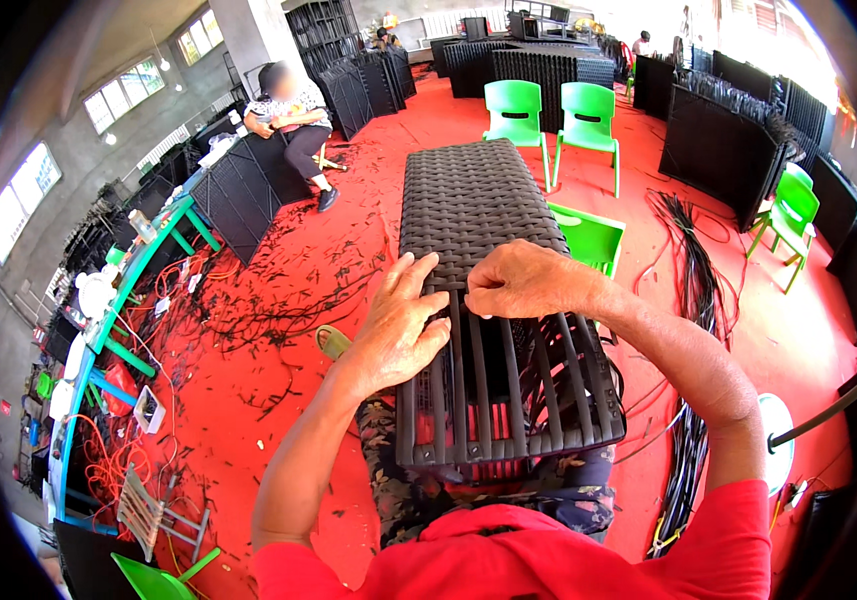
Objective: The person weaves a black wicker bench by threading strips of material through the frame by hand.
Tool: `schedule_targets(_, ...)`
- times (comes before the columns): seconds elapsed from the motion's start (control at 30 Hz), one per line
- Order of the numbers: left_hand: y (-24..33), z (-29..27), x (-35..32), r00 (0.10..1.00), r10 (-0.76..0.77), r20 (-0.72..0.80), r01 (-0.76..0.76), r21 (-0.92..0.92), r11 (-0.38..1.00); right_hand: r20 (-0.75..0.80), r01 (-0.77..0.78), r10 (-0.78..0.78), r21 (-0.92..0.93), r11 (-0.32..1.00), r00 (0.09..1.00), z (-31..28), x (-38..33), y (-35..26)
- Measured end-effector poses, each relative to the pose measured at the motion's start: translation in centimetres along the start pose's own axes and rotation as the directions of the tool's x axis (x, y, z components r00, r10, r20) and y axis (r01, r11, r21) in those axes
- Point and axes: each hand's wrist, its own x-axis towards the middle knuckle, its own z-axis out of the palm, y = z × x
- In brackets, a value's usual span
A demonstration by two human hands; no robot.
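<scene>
Head view: half-woven black frame (478, 205).
Our left grip (398, 325) is spread, right grip (526, 281) clenched; white box's (140, 414) contents unclear.

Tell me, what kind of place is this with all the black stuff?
It looks like a weaving workshop, perhaps for furniture: there's a partly woven black piece in front, a bundle of long black strips to the right, and scattered black scraps.

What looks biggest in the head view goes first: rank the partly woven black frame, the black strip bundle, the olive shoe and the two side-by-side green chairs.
1. Partly woven black frame
2. Black strip bundle
3. Left green chair and right green chair: too alike to rank
4. Olive shoe
</scene>
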Motion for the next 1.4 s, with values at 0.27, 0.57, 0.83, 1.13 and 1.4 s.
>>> schedule_targets(0.27, -1.1, 0.1, -0.2, 0.98, -0.166, -0.109, 0.108, -0.411, 0.905, -0.151, 0.164, -0.15, 0.08, 0.983, 0.977, 1.1, -0.5, 1.5)
schedule_targets(0.57, -3.4, -2.4, -3.3, 0.853, -0.49, -0.18, -0.04, -0.959, 0.282, -0.069, 0.197, -0.188, 0.158, 0.968, 0.98, 0.6, 0.8, -1.3)
schedule_targets(0.83, -3.9, 0.0, -5.3, 0.871, -0.489, -0.05, -0.013, -0.997, 0.079, 0.176, -0.015, -0.03, 0.251, 0.968, 0.984, 1.3, 3.1, -3.1)
schedule_targets(1.13, -2.1, 1.2, -5.3, 0.892, -0.428, -0.146, 0.082, -0.879, 0.47, 0.171, -0.168, 0.105, 0.41, 0.897, 0.98, 0.0, 1.2, -2.1)
schedule_targets(1.4, -2.1, 1.4, -5.4, 0.887, -0.446, -0.122, 0.091, -0.899, 0.428, 0.189, -0.182, 0.091, 0.551, 0.814, 0.978, 0.1, 1.2, -1.2)
